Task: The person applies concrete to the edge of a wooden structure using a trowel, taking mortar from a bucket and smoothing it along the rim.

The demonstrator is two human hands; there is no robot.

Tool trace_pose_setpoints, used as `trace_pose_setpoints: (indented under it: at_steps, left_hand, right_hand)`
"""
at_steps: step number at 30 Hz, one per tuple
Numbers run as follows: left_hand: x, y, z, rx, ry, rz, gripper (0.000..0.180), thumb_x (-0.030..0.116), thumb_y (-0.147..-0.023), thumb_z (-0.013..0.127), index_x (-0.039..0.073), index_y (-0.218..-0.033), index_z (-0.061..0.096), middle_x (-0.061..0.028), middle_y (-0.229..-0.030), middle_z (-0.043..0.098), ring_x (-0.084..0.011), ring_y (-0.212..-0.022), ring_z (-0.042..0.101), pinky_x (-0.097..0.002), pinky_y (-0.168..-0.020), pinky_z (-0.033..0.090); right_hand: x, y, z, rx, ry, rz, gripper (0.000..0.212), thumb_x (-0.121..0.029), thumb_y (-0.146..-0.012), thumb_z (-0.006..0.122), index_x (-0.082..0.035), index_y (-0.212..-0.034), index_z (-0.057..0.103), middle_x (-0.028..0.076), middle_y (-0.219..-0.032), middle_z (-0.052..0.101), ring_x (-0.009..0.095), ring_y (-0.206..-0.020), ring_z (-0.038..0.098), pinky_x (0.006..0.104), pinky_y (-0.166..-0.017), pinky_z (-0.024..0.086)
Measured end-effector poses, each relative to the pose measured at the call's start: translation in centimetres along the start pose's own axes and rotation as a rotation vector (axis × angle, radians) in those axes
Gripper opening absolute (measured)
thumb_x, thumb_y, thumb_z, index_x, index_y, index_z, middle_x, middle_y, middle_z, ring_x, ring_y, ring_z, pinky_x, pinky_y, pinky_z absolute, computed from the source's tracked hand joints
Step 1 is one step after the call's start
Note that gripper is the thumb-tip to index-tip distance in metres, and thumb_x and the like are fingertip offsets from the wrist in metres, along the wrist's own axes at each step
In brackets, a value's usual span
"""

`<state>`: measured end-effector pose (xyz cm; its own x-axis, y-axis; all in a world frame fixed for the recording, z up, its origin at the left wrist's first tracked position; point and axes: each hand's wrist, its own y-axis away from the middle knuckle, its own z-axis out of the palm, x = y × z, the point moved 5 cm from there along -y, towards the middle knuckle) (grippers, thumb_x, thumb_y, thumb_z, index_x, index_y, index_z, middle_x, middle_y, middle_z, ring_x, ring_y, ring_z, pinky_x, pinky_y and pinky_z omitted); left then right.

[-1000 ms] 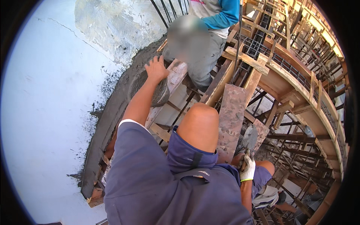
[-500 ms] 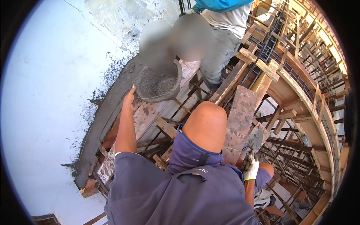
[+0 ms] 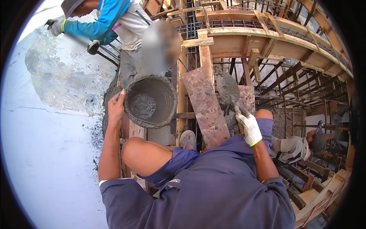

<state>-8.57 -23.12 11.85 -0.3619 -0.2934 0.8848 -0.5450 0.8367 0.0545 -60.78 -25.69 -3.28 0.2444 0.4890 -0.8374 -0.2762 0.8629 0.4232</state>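
My bare left hand [image 3: 116,108] grips the rim of a round dark bucket [image 3: 166,100] crusted with grey mortar. Wet mortar [image 3: 142,106] lies low inside it. In a white knitted glove, my right hand [image 3: 249,128] is closed round the handle of a trowel [image 3: 227,88]. Its blade, coated with mortar, is to the right of the bucket and apart from it. Beneath the trowel there is a mortar-stained board [image 3: 246,98]. The bucket stands above narrow planks; its underside is hidden.
A pale wall [image 3: 49,152] runs along my left. At the far left a co-worker in blue sleeves [image 3: 85,29] handles dark bars. A stained plank [image 3: 207,108] lies ahead of my knees. Curved timber formwork [image 3: 228,45] with rebar spans the right, above open scaffolding; another person [image 3: 291,149] is lower right.
My view has swung round to the right. The bucket now sits closer and shows more of its inside wall. My left hand stays on its rim, and the trowel stays in my right.
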Motion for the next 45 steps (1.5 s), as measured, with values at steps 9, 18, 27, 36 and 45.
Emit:
trace_pose_setpoints:
  at_steps: [9,18,27,36,45]
  left_hand:
    - [2.2,2.3,18.4,-0.428,0.075,0.003,0.049,0.036,-0.106,0.062,-0.008,-0.127,0.068,-0.0073,-0.116,0.073,-0.013,-0.103,0.063,-0.0273,-0.093,0.048]
    - [-2.2,-1.9,20.4,-0.444,0.176,-0.063,0.05,0.037,-0.105,0.063,-0.008,-0.128,0.068,-0.008,-0.114,0.073,-0.0141,-0.101,0.063,-0.0272,-0.092,0.048]
    - [-2.0,-5.3,22.8,-0.566,0.196,-0.151,0.056,0.044,-0.101,0.068,-0.004,-0.128,0.068,-0.0096,-0.109,0.074,-0.0161,-0.095,0.067,-0.0304,-0.084,0.053]
    - [-2.9,-7.5,24.2,-0.359,0.29,-0.266,0.043,0.03,-0.099,0.07,-0.007,-0.121,0.069,-0.0143,-0.102,0.074,-0.0207,-0.086,0.068,-0.0378,-0.074,0.054]
    - [1.0,-6.8,28.7,-0.401,0.17,-0.1,0.043,0.03,-0.096,0.071,-0.009,-0.114,0.073,-0.0125,-0.097,0.073,-0.0187,-0.087,0.065,-0.033,-0.079,0.05]
  right_hand:
    - [1.6,0.3,3.9,0.226,-0.385,0.118,0.018,-0.034,-0.102,0.061,-0.016,-0.106,0.062,0.001,-0.076,0.062,0.015,-0.049,0.054,0.0309,-0.04,0.039]
    - [0.7,-0.1,3.6,-0.105,0.342,0.001,0.038,-0.038,-0.103,0.059,-0.005,-0.122,0.066,0.007,-0.085,0.067,0.019,-0.062,0.062,0.0343,-0.056,0.049]
    - [-11.2,-6.5,-1.3,-0.216,1.346,-0.39,0.052,-0.041,-0.102,0.057,0.0,-0.133,0.063,0.023,-0.115,0.073,0.038,-0.111,0.069,0.0432,-0.094,0.052]
    - [-6.0,3.3,-5.4,-0.149,0.794,0.197,0.043,-0.043,-0.105,0.055,-0.001,-0.109,0.065,0.002,-0.066,0.057,0.011,-0.049,0.051,0.0298,-0.043,0.038]
    - [-1.8,4.7,6.5,-0.21,0.357,0.324,0.047,-0.047,-0.104,0.054,-0.003,-0.11,0.069,0.006,-0.074,0.064,0.016,-0.054,0.056,0.0326,-0.051,0.047]
